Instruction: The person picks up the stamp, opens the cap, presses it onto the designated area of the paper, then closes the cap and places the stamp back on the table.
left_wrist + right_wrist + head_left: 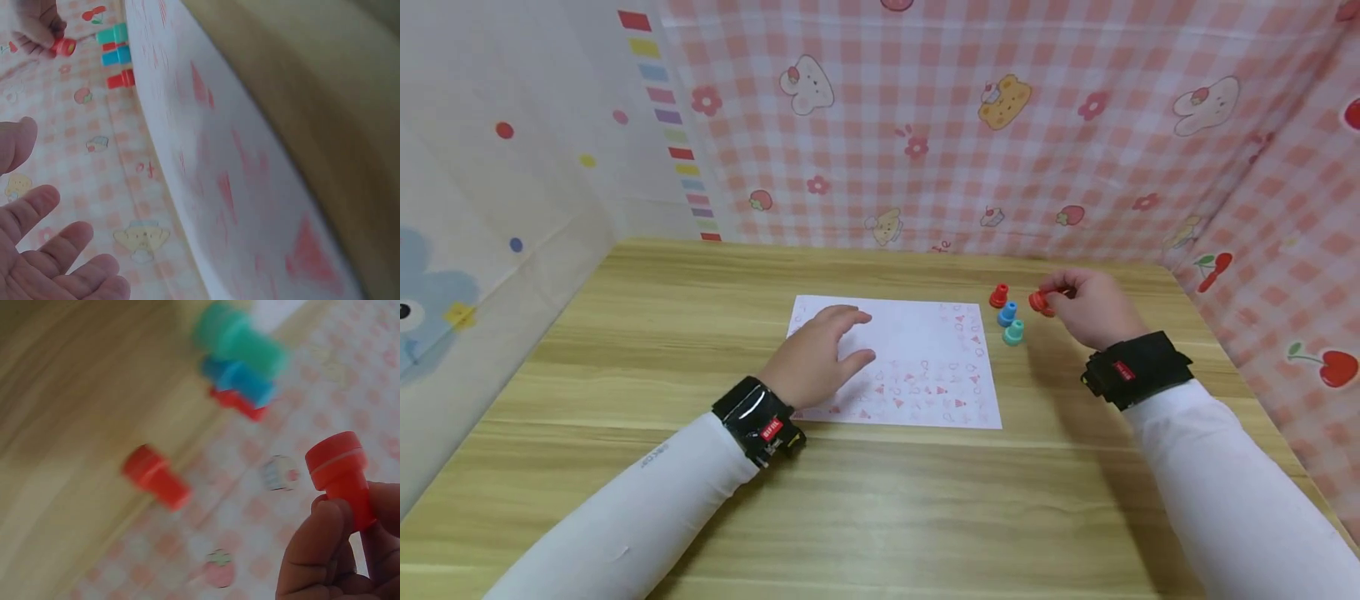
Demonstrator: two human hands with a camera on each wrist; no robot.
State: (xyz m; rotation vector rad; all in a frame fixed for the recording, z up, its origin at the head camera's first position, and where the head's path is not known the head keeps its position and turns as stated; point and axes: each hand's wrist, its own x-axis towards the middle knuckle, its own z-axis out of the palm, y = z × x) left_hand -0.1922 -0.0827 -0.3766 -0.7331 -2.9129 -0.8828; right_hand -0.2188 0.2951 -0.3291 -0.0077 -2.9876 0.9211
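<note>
Red plastic stepped-cylinder stamp (337, 462), raised at far right above wood-grain worktop (925, 508), right hand's grip (1093, 310) clamped on it; left hand's grip (817, 358), thumb and fingers apart, over white printed paper sheet (910, 333)

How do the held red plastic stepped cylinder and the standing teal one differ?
The red plastic stepped cylinder is held above the wood-grain table by the right hand; the teal-green plastic stepped cylinder stands upright on it. Fingers cover part of the red one's narrow end; the teal one's is bare. Both have a wider round end.
</note>
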